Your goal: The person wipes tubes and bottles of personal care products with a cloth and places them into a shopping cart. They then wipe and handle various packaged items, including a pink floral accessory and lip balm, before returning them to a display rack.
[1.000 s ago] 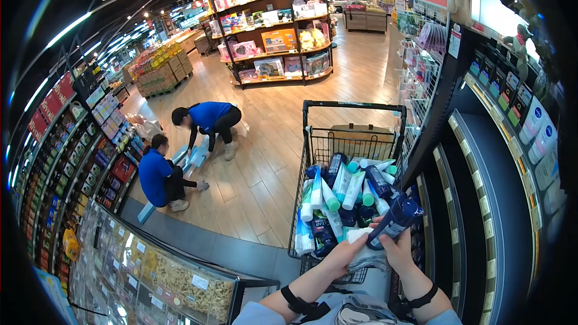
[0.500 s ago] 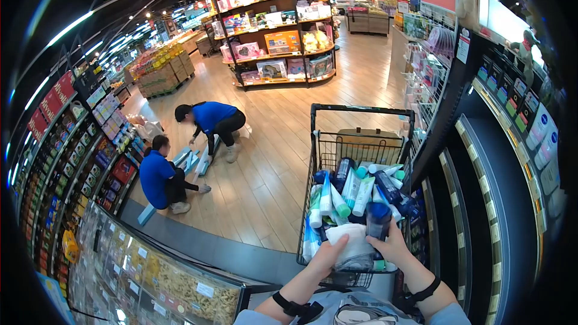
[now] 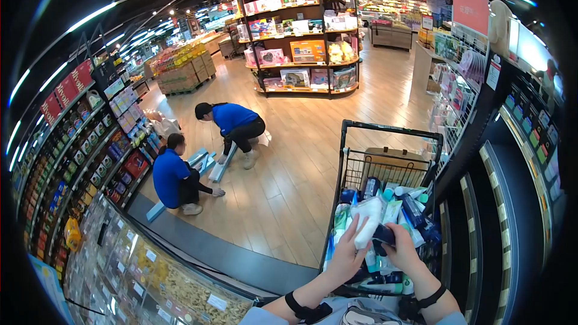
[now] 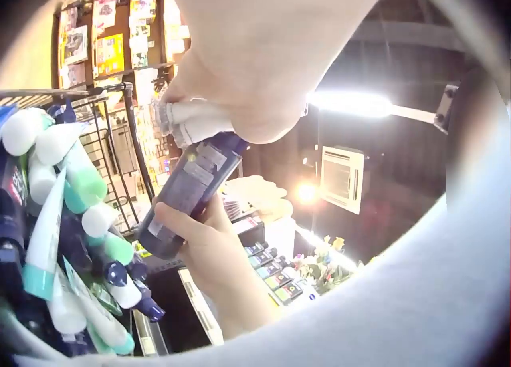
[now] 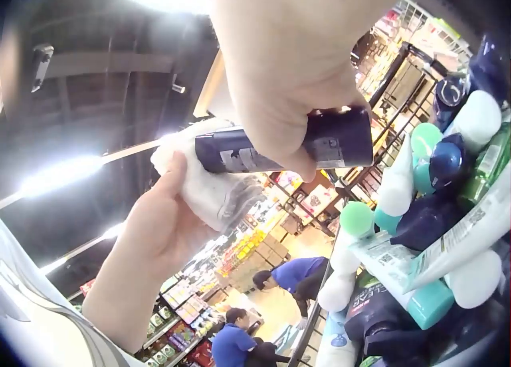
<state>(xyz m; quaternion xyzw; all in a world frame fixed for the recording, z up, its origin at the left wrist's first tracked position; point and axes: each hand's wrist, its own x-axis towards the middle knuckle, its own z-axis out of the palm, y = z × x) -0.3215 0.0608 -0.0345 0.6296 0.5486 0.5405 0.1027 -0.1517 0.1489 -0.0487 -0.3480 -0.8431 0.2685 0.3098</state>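
My left hand (image 3: 346, 257) holds a white cloth (image 3: 368, 219), partly in clear plastic wrap, thumb on its near side. In my right hand (image 3: 402, 250) is a dark blue bottle (image 5: 339, 139), gripped round its body with a pale printed label facing the left wrist camera. The cloth covers one end of the bottle in the right wrist view. Both hands are over a black wire shopping cart (image 3: 391, 125) heaped with white and green tubes (image 5: 435, 263) and dark blue bottles (image 3: 415, 210).
A cardboard box (image 3: 394, 159) sits at the cart's far end. Dark shelving (image 3: 515, 216) runs close along the right. A bulk-food case (image 3: 174, 271) stands at the lower left. Two people in blue shirts (image 3: 170, 174) crouch on the wooden floor (image 3: 283, 174) beside pale blue strips.
The cloth has risen from low in front of the bottle to its upper left, tilting with my left hand. The bottle has tipped over from near upright. The view has shifted left.
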